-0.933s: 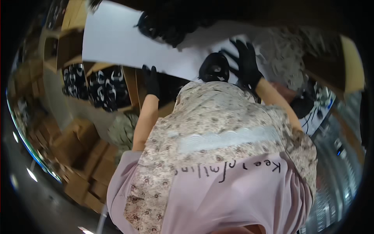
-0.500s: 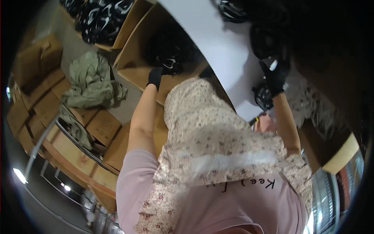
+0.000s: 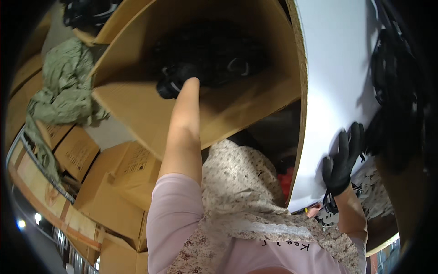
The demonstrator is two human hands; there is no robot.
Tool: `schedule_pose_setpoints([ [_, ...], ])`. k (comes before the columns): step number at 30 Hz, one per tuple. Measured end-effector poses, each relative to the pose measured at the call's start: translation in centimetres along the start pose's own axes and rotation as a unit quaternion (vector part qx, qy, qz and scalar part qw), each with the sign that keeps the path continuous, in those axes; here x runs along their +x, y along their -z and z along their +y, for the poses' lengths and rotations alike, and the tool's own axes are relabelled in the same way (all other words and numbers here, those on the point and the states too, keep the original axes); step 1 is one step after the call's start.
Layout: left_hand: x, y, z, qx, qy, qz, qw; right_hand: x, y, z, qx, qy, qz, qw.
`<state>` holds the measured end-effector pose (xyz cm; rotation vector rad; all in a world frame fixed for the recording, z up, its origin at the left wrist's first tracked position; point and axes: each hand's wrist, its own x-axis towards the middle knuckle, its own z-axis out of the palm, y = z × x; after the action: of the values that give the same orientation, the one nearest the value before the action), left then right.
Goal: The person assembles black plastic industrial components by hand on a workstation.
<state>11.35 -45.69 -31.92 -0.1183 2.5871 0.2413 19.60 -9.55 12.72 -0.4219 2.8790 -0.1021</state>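
Since the earlier frame, the left hand has gone from the near edge of the big open box to deep inside it, and the view has swung so that this box fills much more of the upper middle. The right hand, then close up against some black pieces, now has bare white surface beneath its spread fingers.

Both hands wear black gloves and are well apart from each other. Dark on dark, the left one merges with the black parts lying in the box, so I cannot tell whether its fingers are closed on any of them; a rounded black piece sits just beside it. The right one is to the right of the box, over the white counter, fingers apart and holding nothing; whether the palm touches the surface is unclear.

Farther right of the box, past the counter's bare stretch, hangs or lies a dark cluster of black items, its details lost in shadow. Below that cluster is a heap of grey strips. Left of the box lies a crumpled green cloth, with brown cartons below it. Beyond the box's upper left corner, a second box holds more black pieces.
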Motion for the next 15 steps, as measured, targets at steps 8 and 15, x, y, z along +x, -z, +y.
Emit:
schedule_pose_setpoints([
  [8,3.3,0.2,-0.8,-0.131,0.035,-0.072,0.988,-0.5,-0.1,-1.1,0.022,-0.015,0.015,1.000],
  [15,-4.1,5.3,-5.5,-0.609,0.198,0.130,0.757,0.9,-0.9,-1.4,0.048,0.008,0.026,0.998],
])
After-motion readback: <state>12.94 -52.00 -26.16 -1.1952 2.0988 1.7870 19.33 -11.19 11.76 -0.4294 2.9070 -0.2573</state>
